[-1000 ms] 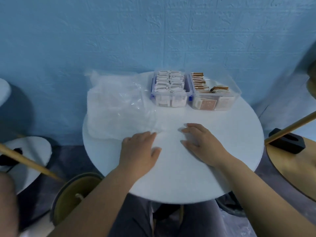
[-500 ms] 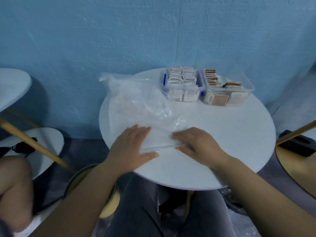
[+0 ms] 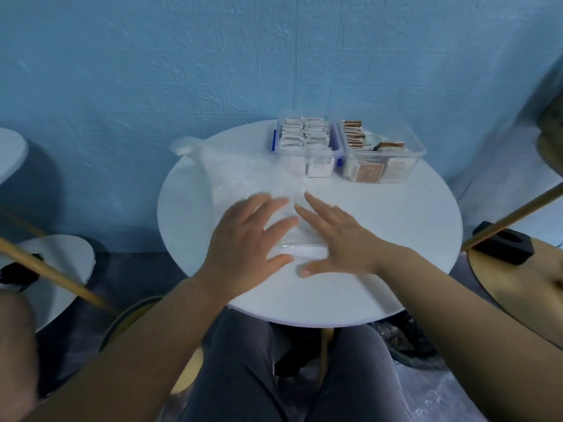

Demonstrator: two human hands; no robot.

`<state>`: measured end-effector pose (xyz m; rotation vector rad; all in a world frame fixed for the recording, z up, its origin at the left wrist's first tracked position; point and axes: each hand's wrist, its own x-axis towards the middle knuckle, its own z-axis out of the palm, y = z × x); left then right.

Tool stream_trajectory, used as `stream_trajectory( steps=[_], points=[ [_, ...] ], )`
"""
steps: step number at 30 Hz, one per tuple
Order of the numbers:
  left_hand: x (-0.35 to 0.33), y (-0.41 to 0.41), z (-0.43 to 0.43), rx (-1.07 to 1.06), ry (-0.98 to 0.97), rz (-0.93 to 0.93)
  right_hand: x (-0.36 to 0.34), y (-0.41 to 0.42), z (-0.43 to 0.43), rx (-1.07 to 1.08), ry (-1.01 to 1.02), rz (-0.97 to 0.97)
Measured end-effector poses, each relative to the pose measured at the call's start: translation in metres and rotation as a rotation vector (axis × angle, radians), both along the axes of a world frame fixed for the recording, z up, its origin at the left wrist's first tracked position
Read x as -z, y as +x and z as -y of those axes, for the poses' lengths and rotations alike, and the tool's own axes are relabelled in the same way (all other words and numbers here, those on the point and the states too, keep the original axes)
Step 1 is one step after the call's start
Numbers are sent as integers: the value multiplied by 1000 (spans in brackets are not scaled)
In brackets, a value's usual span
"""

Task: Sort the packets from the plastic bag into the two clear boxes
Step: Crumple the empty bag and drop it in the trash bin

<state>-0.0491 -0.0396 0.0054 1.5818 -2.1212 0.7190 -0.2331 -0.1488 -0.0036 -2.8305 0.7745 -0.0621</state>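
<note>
**A:** How far along is the sorting?

**B:** Near its end, I'd judge. The plastic bag [image 3: 231,175] lies flattened on the bench [image 3: 396,239], and I can make out no packets in it, though the film is clear and blurred, so I can't be sure. The left clear box [image 3: 275,146] is packed with rows of white packets [image 3: 304,132]. The right clear box [image 3: 417,149] holds brown packets [image 3: 353,132] along its left side, with some spare room on its right side.

**A:** And the hands?

**B:** Both lie palm-down on the near part of the bag with fingers spread, pinching nothing. The left hand [image 3: 243,239] and right hand [image 3: 338,242] sit close beside each other, thumbs pointing inward, with a creased strip of bag between them. It looks like smoothing or folding the bag rather than reaching for packets.

**A:** What's left, then?

**B:** Probably only tidying the bag, unless a packet is hidden under the film or a palm.

**A:** Any edges to mind?

**B:** The bag's far left corner reaches the bench's back-left rim, so a sideways push could slide it off. Its right side comes up to the front of the left box. The two boxes stand touching side by side at the far edge, close to the blue wall [image 3: 274,56].

**A:** Where's the free room?

**B:** The bare bench to the right of the hands and in front of the right box. The near rim is just behind the wrists, so there is little room for pulling the bag back.
</note>
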Motion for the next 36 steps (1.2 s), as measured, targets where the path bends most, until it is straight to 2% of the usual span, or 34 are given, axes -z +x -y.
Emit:
stream_trajectory(
  steps=[3,6,8,10,13,16,19,21,22,24,26,28,30,32,34,36],
  points=[
    [-17,17,11,-212,192,87,6,3,1,10,9,-54],
    [-12,30,16,-406,583,37,8,2,-2,9,-115,109],
    [-5,31,14,-378,750,-12,9,-1,-5,-5,-138,241],
    [-2,28,8,-285,710,-98,9,-3,-7,-12,-121,341],
    [-1,24,2,-256,623,-190,9,0,-4,-112,-300,448],
    [-3,19,0,-247,557,-205,4,9,5,-132,-345,387],
    [-2,18,0,-237,500,-189,-5,20,8,-122,-175,203],
    [-3,20,1,-188,325,-199,-6,24,7,-74,34,72],
    [-1,22,2,-163,223,-153,-5,24,7,-49,78,45],
    [5,28,8,-161,92,-45,-1,25,5,-35,23,82],
    [6,32,14,-212,136,7,-1,25,3,-23,-34,125],
    [5,35,16,-230,261,-2,-1,24,1,-36,-81,228],
    [2,34,18,-240,398,-64,0,22,-1,-51,-120,346],
    [-1,31,20,-248,492,-192,-4,20,0,-7,-61,391],
    [-4,25,19,-237,491,-272,-5,18,2,3,-24,446],
    [-5,21,19,-219,447,-284,-2,18,5,-33,-185,488]
  ],
)
